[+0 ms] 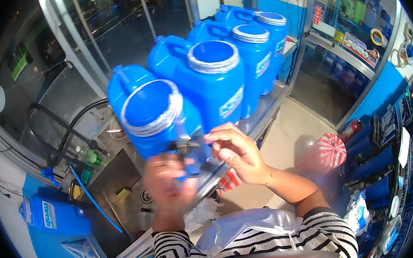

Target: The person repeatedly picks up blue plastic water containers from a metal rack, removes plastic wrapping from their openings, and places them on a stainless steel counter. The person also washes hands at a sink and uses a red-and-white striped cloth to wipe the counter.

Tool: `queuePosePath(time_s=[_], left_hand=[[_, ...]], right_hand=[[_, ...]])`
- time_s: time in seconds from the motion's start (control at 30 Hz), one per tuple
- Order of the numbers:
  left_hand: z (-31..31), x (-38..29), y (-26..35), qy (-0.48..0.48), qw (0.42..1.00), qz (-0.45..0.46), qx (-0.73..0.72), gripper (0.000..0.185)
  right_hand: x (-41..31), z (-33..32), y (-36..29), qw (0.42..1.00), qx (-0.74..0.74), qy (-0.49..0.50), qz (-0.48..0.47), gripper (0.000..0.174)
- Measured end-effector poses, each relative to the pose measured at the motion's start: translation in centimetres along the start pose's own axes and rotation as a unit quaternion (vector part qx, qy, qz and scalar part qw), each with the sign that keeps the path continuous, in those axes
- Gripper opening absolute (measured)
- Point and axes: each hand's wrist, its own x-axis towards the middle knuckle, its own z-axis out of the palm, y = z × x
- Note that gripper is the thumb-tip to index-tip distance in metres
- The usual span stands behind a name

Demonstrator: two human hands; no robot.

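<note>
Blurred by motion, my left hand (pixel 170 179) grips a tape dispenser (pixel 186 148) with a dark and blue body, in front of the nearest blue plastic water jug (pixel 142 141). My right hand (pixel 235 152) is just right of the dispenser, its fingers curled; whether they hold a bit of tape or film I cannot tell. The near jug has a wide blue cap (pixel 144 104) with a whitish wrapped band around its edge. Behind it stands a second blue jug (pixel 207 92) with a similar banded cap and a label. More such jugs (pixel 255 52) follow in the row.
The jugs stand on a metal counter (pixel 263 115). At left is a steel sink (pixel 113 187) with a yellow sponge (pixel 123 193), a blue hose (pixel 91 196) and a green bottle (pixel 91 156). Another blue jug (pixel 58 217) is at lower left. Red-and-white striped bundles (pixel 332 152) are at right.
</note>
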Motion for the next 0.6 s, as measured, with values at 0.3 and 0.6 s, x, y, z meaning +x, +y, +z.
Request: queuePosePath(time_s=[0.3,0.6], left_hand=[[21.1,-5.1,-7.8,-0.228,0.969,-0.091,-0.003,0.021],[32.1,-6.2,-16.3,-0.309,0.906,-0.269,-0.106,0.018]], right_hand=[[-10.3,-18.2,-1.5,0.930,0.262,0.127,0.226,0.027],[-10.6,-31.8,2.5,0.942,0.117,0.161,0.270,0.032]])
